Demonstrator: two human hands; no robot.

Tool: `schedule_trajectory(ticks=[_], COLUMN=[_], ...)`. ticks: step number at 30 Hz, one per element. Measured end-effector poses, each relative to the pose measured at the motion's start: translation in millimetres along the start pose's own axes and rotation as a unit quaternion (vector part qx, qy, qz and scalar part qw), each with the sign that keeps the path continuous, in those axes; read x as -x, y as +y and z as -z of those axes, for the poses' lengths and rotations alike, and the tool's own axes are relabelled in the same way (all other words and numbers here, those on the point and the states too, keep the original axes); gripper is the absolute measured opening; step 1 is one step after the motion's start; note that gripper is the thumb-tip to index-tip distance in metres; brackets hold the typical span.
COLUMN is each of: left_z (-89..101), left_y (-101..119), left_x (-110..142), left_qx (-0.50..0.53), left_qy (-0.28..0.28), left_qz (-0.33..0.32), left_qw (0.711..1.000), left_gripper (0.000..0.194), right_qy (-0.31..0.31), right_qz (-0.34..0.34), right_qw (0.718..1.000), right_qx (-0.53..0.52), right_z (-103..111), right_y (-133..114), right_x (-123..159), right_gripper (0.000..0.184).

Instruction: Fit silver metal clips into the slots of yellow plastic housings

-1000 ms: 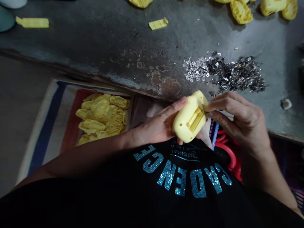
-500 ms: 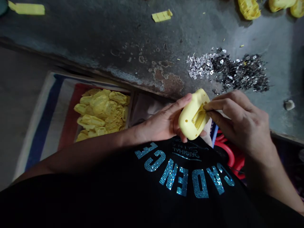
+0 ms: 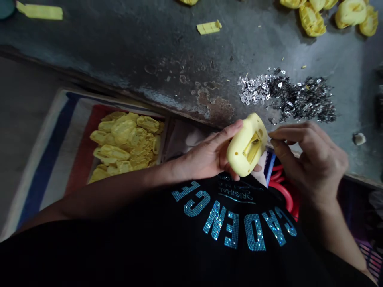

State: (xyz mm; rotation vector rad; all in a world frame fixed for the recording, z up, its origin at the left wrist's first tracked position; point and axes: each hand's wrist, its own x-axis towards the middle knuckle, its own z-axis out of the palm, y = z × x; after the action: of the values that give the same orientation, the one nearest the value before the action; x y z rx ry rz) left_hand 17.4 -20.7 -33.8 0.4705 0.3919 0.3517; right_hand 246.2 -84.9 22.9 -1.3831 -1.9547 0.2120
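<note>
Nearby, metal bits (image 3: 315, 99) on bench (image 3: 125, 44); left fingers (image 3: 231, 129) grip yellow casing (image 3: 241, 139), right fingers (image 3: 290, 133) pinched.

The single view looks from the person's head, forward and steeply downward, and it is rather near to the yellow casing (image 3: 243, 144), so that the black shirt (image 3: 143, 251) fills the side before this casing, while the grey workbench (image 3: 125, 44) stretches beyond it.
</note>
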Motion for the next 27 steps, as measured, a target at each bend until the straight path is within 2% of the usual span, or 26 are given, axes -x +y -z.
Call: schedule_trajectory(ticks=[2,5,8,12,17,19,23,25,27], left_z=[-1.3,-2.5,-3.8,-4.6,-3.9,-3.6,2.6,9.9,19.1], left_y=[-2,-5,-4,2,9,10,11,13,16], left_x=[0,2,8,23,33,30,20,17,18], left_qx=[-0.026,-0.09,-0.129,-0.163,-0.257,-0.256,-0.223,-0.166,-0.089], left_qy=[0.032,0.073,0.067,0.049,0.076,0.075,0.086,0.089,0.077], left_qz=[-0.032,-0.091,-0.119,-0.131,-0.077,-0.085,-0.115,-0.106,-0.097], left_qw=[0.999,0.989,0.982,0.977,0.96,0.96,0.964,0.976,0.988], left_gripper=[0.076,0.07,0.071,0.075,0.079,0.076,0.053,0.05,0.055], right_qy=[-0.011,-0.072,-0.092,-0.039,0.071,0.088,0.086,0.051,-0.005], right_qz=[-0.05,-0.108,-0.117,-0.095,-0.07,-0.062,-0.063,-0.075,-0.085], right_qw=[0.997,0.981,0.975,0.981,0.987,0.989,0.991,0.992,0.992], right_qx=[-0.058,-0.146,-0.163,-0.164,-0.129,-0.104,-0.076,-0.084,-0.096], right_z=[-4,-9,-14,-26,-41,-44,-43,-39,-35], right_y=[8,20,23,22,24,25,24,26,35], right_x=[0,-3,-3,6,24,28,26,17,4], right_gripper=[0.027,0.048,0.052,0.054,0.063,0.064,0.066,0.065,0.058])
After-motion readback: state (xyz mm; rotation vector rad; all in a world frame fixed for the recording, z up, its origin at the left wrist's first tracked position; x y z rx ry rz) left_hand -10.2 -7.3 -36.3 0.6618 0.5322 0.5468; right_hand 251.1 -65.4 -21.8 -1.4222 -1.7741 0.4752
